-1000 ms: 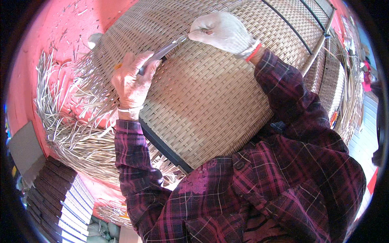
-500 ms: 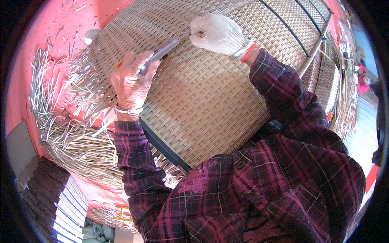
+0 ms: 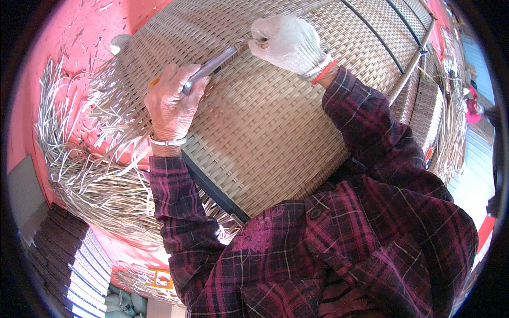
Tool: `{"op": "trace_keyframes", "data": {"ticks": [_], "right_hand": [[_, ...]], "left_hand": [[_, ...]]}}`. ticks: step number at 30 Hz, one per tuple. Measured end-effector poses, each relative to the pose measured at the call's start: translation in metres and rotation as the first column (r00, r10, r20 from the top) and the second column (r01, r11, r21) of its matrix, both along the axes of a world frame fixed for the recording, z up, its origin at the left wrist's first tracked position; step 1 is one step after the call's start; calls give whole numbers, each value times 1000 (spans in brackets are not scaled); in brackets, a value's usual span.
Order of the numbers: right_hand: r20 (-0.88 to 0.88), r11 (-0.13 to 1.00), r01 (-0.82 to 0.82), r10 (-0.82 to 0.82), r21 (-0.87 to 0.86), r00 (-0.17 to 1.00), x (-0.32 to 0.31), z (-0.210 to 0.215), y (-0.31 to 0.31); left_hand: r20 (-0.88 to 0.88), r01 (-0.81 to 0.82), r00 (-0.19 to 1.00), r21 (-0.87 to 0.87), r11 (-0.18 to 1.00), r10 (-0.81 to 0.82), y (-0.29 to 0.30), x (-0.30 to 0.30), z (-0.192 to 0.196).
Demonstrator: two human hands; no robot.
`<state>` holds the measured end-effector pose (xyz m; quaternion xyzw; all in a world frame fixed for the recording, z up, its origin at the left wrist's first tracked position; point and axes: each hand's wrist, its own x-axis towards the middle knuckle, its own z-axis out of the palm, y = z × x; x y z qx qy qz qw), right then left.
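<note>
My left hand (image 3: 172, 100), bare with a white band at the wrist, is closed round a long, smooth grey tool (image 3: 212, 66) whose kind I cannot make out. A bit of orange shows beside its fingers. The tool slants up to my right hand (image 3: 286, 45), which wears a white knitted glove and is closed in a fist at a raised rib. What its fingers grip is hidden. Both hands are over a large brown wicker piece (image 3: 275, 122) woven of flat strips. Loose strip ends (image 3: 108, 106) fan out along its left edge.
A heap of long pale strips (image 3: 106, 185) lies on the pink floor (image 3: 63, 32) at left. Black bars (image 3: 374, 34) cross the weave at upper right, and a black frame edge (image 3: 214, 191) runs by my left forearm. More strips (image 3: 453, 127) lie at far right.
The grey tool's far end has come up closer to my right hand, narrowing the gap between them. Both hands have shifted only slightly and stay closed.
</note>
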<state>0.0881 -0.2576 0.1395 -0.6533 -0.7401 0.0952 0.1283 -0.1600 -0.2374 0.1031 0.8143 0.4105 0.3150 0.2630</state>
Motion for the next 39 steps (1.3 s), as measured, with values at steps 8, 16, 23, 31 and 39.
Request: {"op": "trace_keyframes", "data": {"ticks": [8,16,23,31,39], "right_hand": [[-14,941,-100,101,-323,995,11,14,20],[-6,886,-463,463,-23,886,0,-7,56],[30,858,-514,514,-12,857,20,25,71],[39,773,-572,585,274,810,-2,1,70],[154,733,-605,590,311,793,-11,-1,62]], "left_hand": [[10,-7,1000,-32,999,7,1,-1,-2],[-40,-44,998,-91,995,41,-17,-20,20],[-123,-81,991,-195,978,58,-33,-24,26],[-113,-151,985,-233,961,128,-45,-60,37],[-114,-229,973,-369,901,200,-67,-70,33]]}}
